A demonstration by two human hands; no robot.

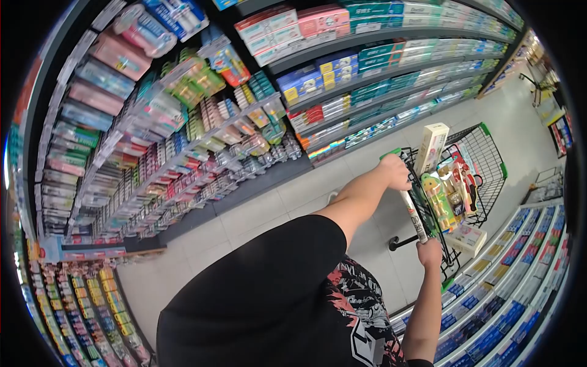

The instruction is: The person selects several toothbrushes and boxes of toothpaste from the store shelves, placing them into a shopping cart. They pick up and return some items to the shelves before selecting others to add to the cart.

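Note:
My left hand (396, 172) is wrapped round the upper end of a shopping cart's handlebar (413, 215) in the tilted head view. At the bar's other end, my right hand (430, 252) also grips it. Beyond the bar is the black wire shopping cart (489, 177) with green corners. Inside it stands a tall cream box (431, 147) near my left hand. A green package with a cartoon figure (439, 199) and several other packs lie in the basket. Another cream box (468, 238) sits at the cart's edge nearer my right hand.
Shelves of boxed toothpaste (382, 58) run along one side, beside racks of hanging packs (208, 122). Tiered shelves of blue and white boxes (507, 293) stand close on the cart's other side. Pale floor tiles (269, 214) show between them. More shelves (92, 306) are at the lower left.

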